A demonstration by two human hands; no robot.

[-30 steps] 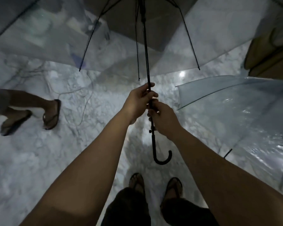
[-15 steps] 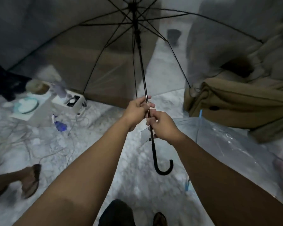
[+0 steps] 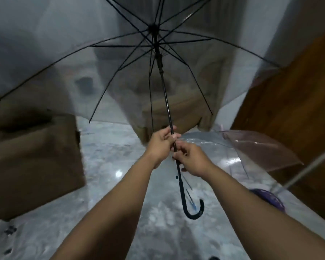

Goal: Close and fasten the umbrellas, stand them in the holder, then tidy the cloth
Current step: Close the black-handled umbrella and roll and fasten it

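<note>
I hold an open transparent umbrella with black ribs and a black shaft up in front of me; its hooked black handle hangs below my hands. My left hand grips the shaft higher up. My right hand grips the shaft just beneath it. The canopy is fully spread, with the runner high near the hub. Another open clear umbrella and a pink-tinted one lie on the floor to the right.
A brown sofa stands at the left, another brown seat behind the umbrella. A wooden door or cabinet fills the right. A purple object sits on the marble floor under a grey pole.
The view has swung upward and to the right; the umbrella stays open in both hands. The other person's feet and the clutter at the left have left the view.
</note>
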